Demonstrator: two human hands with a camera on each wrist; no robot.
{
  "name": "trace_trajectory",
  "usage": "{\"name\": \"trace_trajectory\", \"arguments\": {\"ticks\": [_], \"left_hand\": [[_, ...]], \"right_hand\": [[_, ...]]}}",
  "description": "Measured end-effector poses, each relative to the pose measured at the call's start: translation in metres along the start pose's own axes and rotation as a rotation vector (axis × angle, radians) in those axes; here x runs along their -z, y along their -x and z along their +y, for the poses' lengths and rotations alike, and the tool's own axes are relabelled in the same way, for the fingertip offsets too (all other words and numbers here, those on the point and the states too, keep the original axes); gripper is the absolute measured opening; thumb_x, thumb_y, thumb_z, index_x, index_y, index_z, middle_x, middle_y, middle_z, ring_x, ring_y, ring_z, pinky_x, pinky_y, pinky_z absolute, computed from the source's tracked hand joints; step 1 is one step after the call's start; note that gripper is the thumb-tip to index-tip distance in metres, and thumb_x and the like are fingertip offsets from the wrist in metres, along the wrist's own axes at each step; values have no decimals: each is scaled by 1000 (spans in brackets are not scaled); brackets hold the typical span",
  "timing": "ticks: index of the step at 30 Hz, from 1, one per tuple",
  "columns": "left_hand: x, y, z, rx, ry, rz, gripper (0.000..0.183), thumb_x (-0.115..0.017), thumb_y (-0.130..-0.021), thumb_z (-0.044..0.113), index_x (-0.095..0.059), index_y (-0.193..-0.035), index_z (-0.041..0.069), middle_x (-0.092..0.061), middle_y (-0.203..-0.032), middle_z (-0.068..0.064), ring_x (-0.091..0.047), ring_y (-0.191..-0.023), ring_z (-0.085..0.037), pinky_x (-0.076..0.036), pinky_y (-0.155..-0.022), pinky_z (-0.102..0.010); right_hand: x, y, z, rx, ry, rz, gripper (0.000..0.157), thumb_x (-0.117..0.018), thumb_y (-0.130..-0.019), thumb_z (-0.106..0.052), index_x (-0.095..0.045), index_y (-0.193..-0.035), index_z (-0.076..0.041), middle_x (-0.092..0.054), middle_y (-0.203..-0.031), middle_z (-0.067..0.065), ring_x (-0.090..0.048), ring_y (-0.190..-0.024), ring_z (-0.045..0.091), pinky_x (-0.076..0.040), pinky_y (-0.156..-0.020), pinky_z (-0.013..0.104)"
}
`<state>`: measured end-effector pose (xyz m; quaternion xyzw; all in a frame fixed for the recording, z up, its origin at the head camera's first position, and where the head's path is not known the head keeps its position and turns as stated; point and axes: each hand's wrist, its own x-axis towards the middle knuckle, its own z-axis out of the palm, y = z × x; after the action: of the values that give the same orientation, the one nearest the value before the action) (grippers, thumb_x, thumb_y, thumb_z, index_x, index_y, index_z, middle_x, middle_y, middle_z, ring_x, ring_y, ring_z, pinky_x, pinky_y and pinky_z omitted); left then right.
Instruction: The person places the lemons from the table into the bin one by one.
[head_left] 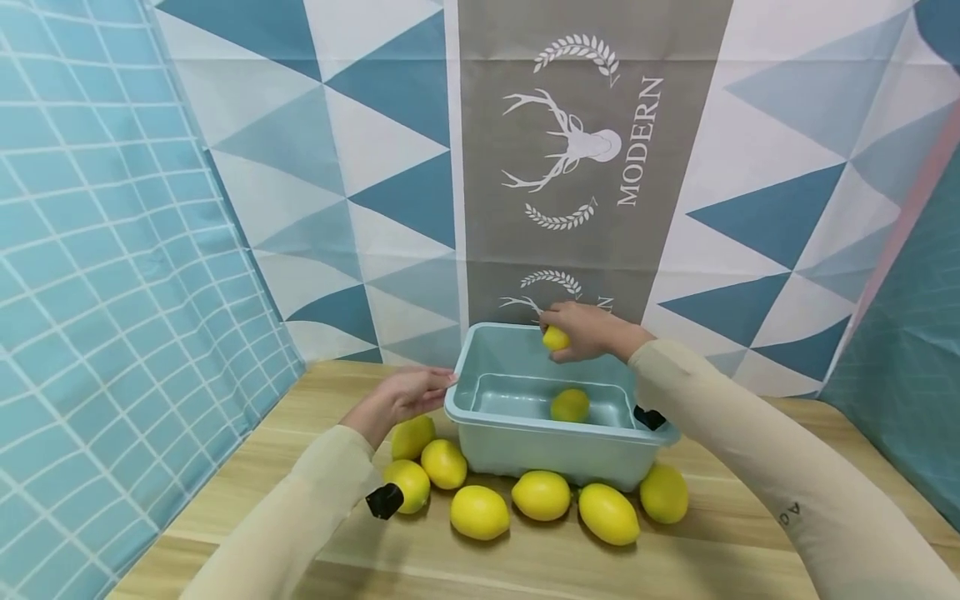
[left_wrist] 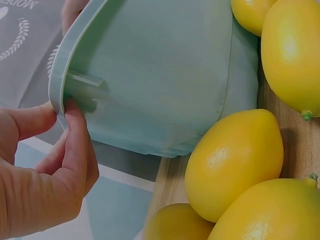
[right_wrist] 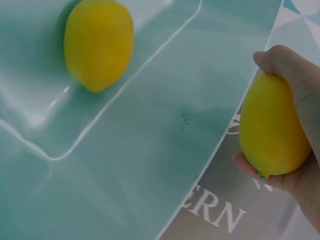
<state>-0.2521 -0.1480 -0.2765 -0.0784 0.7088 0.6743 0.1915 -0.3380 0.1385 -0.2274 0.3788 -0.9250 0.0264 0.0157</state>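
Observation:
A pale blue-green plastic basin point(head_left: 555, 450) stands on the wooden table. My left hand point(head_left: 408, 392) pinches its left rim between thumb and fingers, as the left wrist view shows up close. Above the basin's far side, my right hand point(head_left: 588, 329) holds a yellow lemon point(right_wrist: 272, 125) between thumb and fingers. Another lemon point(head_left: 570, 406) lies on the basin floor, also plain in the right wrist view. Outside, along the front of the basin, several lemons rest on the table, among them one lemon point(head_left: 480, 512) near the front and one lemon point(head_left: 663, 493) at the right corner.
The wooden table point(head_left: 450, 575) meets a patterned cloth backdrop point(head_left: 405, 167) just behind the basin. A blue checked cloth point(head_left: 90, 250) hangs on the left, and a teal cloth point(head_left: 900, 350) on the right. More lemons cluster by the basin's left front corner, including a lemon point(head_left: 444, 464).

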Motion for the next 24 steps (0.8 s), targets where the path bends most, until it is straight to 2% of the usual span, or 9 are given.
{"name": "trace_trajectory", "arguments": {"ticks": [7,16,20,24], "left_hand": [[0,-1,1,-1,3,22,43,-57,-96,11,-50,-135,-6,-64,-116,-13,-65,-83,-10,-60,-77,-21],[-4,-4,1,-22,-5,44,40,-57,-96,10,-52,-133,-5,-62,-122,-18,-66,-83,-9,-60,-81,-24],[-5,-2,-2,-37,-30,60,40,-59,-95,11,-53,-131,-6,-63,-122,-19,-67,-86,-12,-59,-83,-26],[-7,2,-4,-74,-100,106,38,-61,-94,13,-57,-128,-5,-64,-120,-20,-68,-87,-14,-59,-87,-30]], "right_hand": [[-12,-1,7,48,-40,-17,31,-72,-81,-24,-62,-109,-14,-59,-102,4,-53,-84,17,-50,-72,26],[-26,0,5,204,20,-104,30,-75,-78,-24,-62,-101,-11,-61,-91,-1,-50,-78,12,-45,-69,23],[-33,-6,1,277,-31,-132,29,-77,-77,-22,-63,-98,-8,-63,-88,-1,-50,-74,9,-45,-66,19],[-42,-17,-3,378,-101,-120,29,-79,-74,-23,-62,-94,-10,-64,-85,-1,-50,-71,5,-46,-65,17]]}}
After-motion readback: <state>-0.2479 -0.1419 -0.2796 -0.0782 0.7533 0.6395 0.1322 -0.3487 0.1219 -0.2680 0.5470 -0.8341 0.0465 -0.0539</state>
